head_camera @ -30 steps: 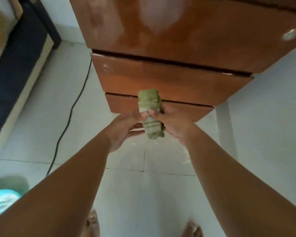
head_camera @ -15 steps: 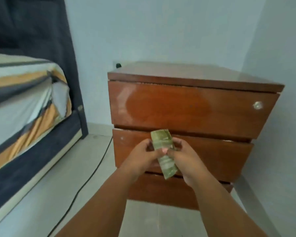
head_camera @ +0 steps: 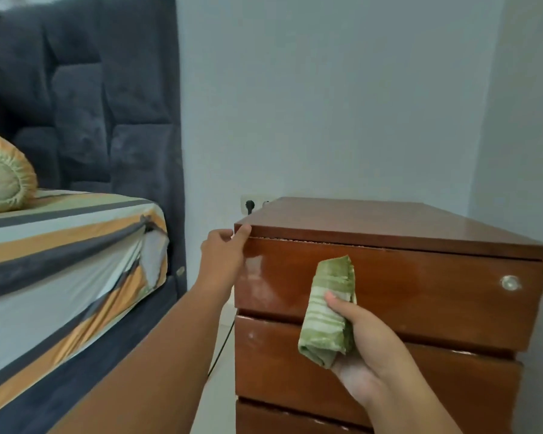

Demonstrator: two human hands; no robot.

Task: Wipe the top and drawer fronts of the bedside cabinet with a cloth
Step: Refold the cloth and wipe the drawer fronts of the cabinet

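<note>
The brown wooden bedside cabinet [head_camera: 420, 296] stands in the room's corner, with a bare glossy top [head_camera: 373, 220] and three stacked drawer fronts. The top drawer front [head_camera: 420, 286] carries a round metal knob [head_camera: 510, 282] at its right. My right hand [head_camera: 364, 349] grips a folded green-and-white striped cloth [head_camera: 329, 311], held upright in front of the top drawer. My left hand [head_camera: 223, 255] rests on the cabinet's upper left front corner, thumb on the top's edge.
A bed with a striped sheet [head_camera: 60, 245] and a dark padded headboard [head_camera: 85, 104] stands close on the left. A wall socket with a black plug [head_camera: 250, 204] sits behind the cabinet; its cable [head_camera: 221, 349] runs down to the floor. Walls close off the back and right.
My left hand has let go of the cloth and moved up to the cabinet's top left corner. The right hand alone now holds the cloth. The view has risen.
</note>
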